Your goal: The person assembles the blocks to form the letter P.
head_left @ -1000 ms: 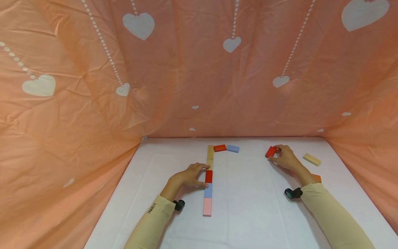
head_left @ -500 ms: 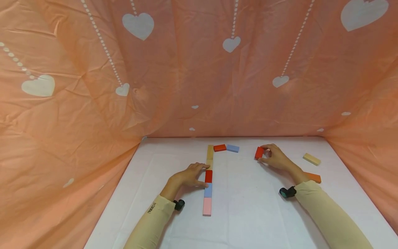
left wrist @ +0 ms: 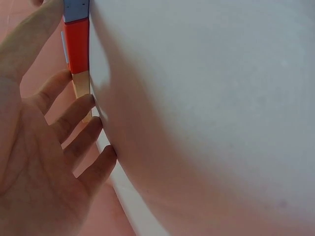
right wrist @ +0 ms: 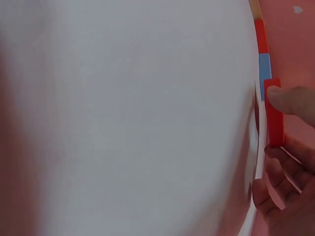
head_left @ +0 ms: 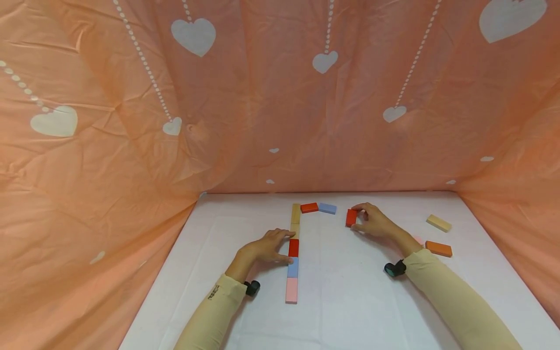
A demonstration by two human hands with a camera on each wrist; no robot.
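My right hand pinches a red block between thumb and fingers, right of a short back row. In the right wrist view this red block overlaps the end of a blue block. That row holds a red block and a blue block. My left hand rests with spread fingers along a straight column of blocks: two plain wooden ones, a red one, a blue one and a pink one. Its fingertips lie beside the column.
At the right of the white table lie a wooden block and an orange block. A pink block is partly hidden behind my right forearm. An orange curtain with hearts hangs behind the table.
My right hand has carried the red block leftward toward the back row, turning it more upright in the head view. The left hand and the column have stayed still.
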